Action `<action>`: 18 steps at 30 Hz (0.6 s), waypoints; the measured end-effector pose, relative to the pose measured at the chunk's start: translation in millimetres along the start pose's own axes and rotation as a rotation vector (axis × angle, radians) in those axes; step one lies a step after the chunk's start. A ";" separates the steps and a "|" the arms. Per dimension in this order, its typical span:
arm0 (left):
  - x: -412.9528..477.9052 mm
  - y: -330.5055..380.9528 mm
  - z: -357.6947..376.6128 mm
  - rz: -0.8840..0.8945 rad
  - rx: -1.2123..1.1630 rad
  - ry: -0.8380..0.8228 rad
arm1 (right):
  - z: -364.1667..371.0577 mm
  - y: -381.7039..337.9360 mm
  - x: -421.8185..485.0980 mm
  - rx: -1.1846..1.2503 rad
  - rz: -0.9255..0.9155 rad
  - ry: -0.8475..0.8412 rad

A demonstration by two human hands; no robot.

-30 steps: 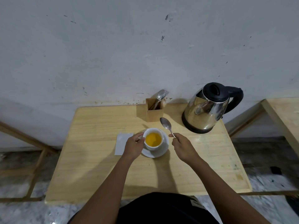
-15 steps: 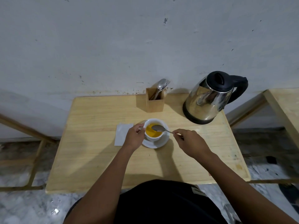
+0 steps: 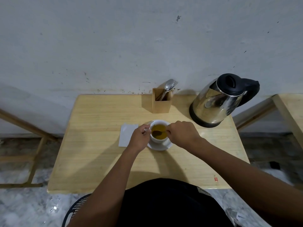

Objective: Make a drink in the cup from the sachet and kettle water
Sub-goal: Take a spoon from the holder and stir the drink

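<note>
A white cup [image 3: 157,139] holding amber liquid stands on a white saucer [image 3: 161,146] in the middle of the wooden table [image 3: 98,153]. My left hand [image 3: 139,139] grips the cup's left side at the handle. My right hand [image 3: 182,133] pinches a metal spoon [image 3: 157,132], whose bowl is sunk in the drink. A flat white sachet [image 3: 127,134] lies just left of the cup, partly under my left hand. The steel kettle [image 3: 216,102] with a black lid and handle stands at the back right.
A wooden holder [image 3: 161,103] with a spoon and fork stands at the back centre against the wall. A second wooden table [image 3: 291,108] is at the right. A black chair [image 3: 77,208] shows below the near table edge.
My right hand brought the spoon down from above the cup into the drink, and its bowl now sits in the liquid. My left hand stayed on the cup.
</note>
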State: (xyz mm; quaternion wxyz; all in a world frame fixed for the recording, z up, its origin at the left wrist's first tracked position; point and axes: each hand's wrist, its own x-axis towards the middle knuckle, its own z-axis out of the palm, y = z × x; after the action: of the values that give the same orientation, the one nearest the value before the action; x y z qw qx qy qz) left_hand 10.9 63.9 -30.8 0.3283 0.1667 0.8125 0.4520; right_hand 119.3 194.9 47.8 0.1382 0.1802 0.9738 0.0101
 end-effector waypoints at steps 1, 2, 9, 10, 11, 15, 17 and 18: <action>0.0 0.7 -0.1 0.000 -0.004 0.000 | -1.9 -0.1 5.6 -0.021 0.004 0.010; -0.3 1.3 -0.3 -0.001 -0.003 -0.001 | -4.8 0.3 9.8 -0.045 0.005 0.016; -0.2 1.2 -0.7 0.012 0.033 0.002 | -26.7 0.9 15.5 -0.114 -0.012 -0.032; -0.5 1.7 -0.5 0.015 0.031 0.003 | -28.4 0.9 15.7 -0.107 -0.019 -0.043; -0.9 2.5 -0.4 0.015 0.029 0.004 | -29.2 0.6 16.1 -0.093 -0.023 -0.059; -1.2 2.9 -0.5 0.006 0.045 0.004 | -28.4 -5.7 17.7 -0.012 -0.038 -0.080; -1.4 3.4 -0.4 0.007 0.040 0.004 | -27.1 -8.4 19.2 0.000 -0.027 -0.057; -1.3 3.3 -0.4 0.008 0.034 0.005 | -26.9 -8.5 20.1 -0.003 -0.020 -0.045</action>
State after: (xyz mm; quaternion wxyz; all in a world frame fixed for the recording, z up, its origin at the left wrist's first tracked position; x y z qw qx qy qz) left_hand 11.5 64.6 -27.3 0.3217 0.1746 0.8202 0.4397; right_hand 91.0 194.9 67.8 0.1604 0.1703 0.9722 0.0062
